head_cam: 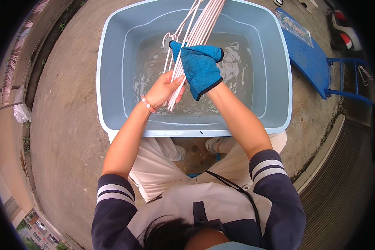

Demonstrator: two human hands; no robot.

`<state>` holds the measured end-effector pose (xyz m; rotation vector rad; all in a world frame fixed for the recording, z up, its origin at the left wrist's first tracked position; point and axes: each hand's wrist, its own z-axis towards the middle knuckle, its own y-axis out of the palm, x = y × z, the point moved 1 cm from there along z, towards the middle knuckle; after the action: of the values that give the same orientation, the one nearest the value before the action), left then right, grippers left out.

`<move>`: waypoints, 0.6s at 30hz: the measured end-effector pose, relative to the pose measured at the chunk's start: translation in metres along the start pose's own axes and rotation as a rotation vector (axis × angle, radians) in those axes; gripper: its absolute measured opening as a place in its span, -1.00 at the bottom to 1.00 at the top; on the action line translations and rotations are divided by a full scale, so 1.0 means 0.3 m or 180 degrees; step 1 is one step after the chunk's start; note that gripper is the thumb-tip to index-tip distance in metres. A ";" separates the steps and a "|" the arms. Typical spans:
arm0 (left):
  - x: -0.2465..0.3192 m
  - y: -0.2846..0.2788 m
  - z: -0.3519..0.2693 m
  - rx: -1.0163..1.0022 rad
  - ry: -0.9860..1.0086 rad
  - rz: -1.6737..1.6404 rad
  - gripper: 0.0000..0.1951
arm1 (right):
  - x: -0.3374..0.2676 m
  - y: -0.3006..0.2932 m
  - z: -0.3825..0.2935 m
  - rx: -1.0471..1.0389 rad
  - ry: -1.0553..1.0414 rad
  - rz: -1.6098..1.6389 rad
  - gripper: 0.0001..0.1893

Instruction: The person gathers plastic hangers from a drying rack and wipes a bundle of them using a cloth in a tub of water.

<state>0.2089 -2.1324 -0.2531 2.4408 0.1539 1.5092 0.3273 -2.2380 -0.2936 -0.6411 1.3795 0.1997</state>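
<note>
A bundle of thin, pale pink clothes hangers (203, 28), probably coated wire, slants over a large blue plastic basin (100, 75). My left hand (162, 90) grips the bundle's near end, thumb on top. A blue cloth with black edging (201, 67) covers my right hand (215, 90) like a mitt, so the fingers are hidden and only the wrist shows. That covered hand is closed around the hangers just beyond my left hand. A hanger hook (166, 39) sticks out at the left. Rippling, cloudy water (234, 65) lies in the basin below.
The basin's near side is at my knees. To its right is a blue board (306, 56) with a blue tubular frame (347, 93); a hanger (365, 75) is near the frame. A clear plastic bag (21, 109) lies at the far left. Ribbed metal panelling (340, 175) borders the concrete ground at right.
</note>
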 end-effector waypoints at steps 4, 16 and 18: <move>0.026 -0.023 0.004 -0.0359 -0.0414 -0.0085 -0.78 | 0.188 -0.066 0.081 0.0339 -0.0594 -0.2100 -0.86; -0.098 -0.105 0.051 -0.0331 -0.0781 0.0530 -0.66 | 0.081 -0.256 0.074 -0.1388 -0.0721 -0.7450 -0.83; -0.117 -0.119 0.083 -0.0129 -0.0774 0.0658 -0.62 | 0.074 -0.214 0.059 -0.1813 -0.0810 -0.7158 -0.77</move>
<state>0.2170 -2.1103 -0.3039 2.6480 -0.1801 1.2602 0.3786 -2.2862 -0.2943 -2.1120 -0.2685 -1.1166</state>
